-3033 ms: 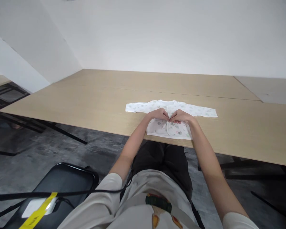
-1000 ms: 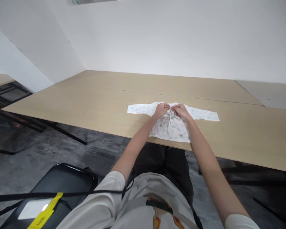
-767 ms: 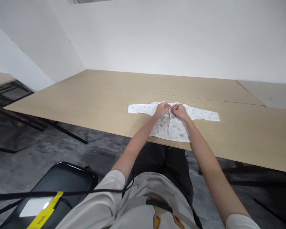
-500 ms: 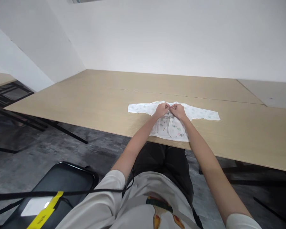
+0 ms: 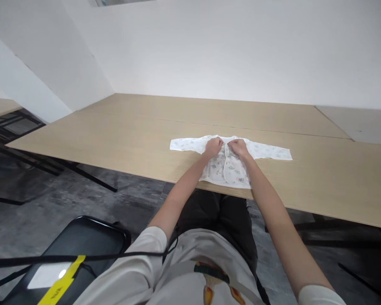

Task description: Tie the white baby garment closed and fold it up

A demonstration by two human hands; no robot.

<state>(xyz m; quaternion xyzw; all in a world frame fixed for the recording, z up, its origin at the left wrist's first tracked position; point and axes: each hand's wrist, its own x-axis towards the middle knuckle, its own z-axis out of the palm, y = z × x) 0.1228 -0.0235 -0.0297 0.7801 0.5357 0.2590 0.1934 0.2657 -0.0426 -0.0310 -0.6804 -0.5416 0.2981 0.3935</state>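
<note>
Both hands have shifted from mid-placket to the collar; left hand [image 5: 213, 146] and right hand [image 5: 238, 147] pinch the baby shirt [image 5: 228, 167] neckline; lower front appears closed, sleeves unfolded.

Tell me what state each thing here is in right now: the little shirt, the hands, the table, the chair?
baby shirt: flat on the table, sleeves spread, front closed.
left hand: pinching the shirt near the collar.
right hand: pinching it alongside.
table: bearing the shirt.
black chair: unoccupied, strap across it.

A shirt [image 5: 228, 163] is being borne flat, sleeves spread, by the table [image 5: 114, 135], its hem lying at the near edge.
</note>
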